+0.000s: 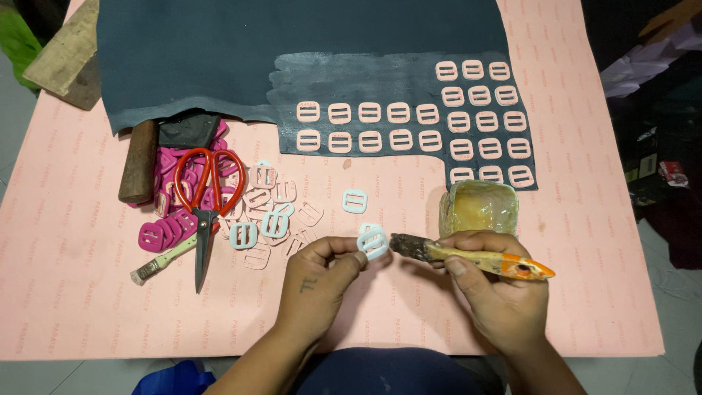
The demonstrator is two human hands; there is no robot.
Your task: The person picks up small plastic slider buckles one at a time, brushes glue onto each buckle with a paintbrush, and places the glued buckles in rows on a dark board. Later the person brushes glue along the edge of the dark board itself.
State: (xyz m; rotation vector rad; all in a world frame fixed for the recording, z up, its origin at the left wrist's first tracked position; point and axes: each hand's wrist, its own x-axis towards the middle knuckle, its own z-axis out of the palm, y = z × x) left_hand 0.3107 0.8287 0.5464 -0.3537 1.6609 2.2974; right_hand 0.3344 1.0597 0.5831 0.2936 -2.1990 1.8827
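From the head camera, the left hand (322, 274) pinches a pale blue plastic slide buckle (374, 242) between thumb and fingertips, so its grip is closed on the buckle's left edge and the flat face is left bare. The buckle is held just above the pink sheet-covered surface (73, 292), directly in front of the person, tilted toward the other hand.

The right hand (497, 285) is wrapped closed around a glue-crusted brush with a yellow and orange handle (468, 256), held nearly level like a pen. Its dark bristle tip just meets the buckle's right edge, which looks like the reason for the pinch at the far side: the fingers stay out of the brush's way.

Just beyond the brush sits a cloudy plastic tub of amber glue (479, 207), close enough for a short dip.

Further back lies a dark grey sheet of leather-like material (292, 44); a lighter, brushed patch on it carries neat rows of pale pink buckles (479, 121), apart from one another.

To the left, a loose heap of pale blue and pink buckles (274, 212) lies within the left hand's reach, beside magenta buckles (164, 230), red-handled scissors (207, 208), a small white brush (157, 265) and a brown wooden-handled tool (139, 161).
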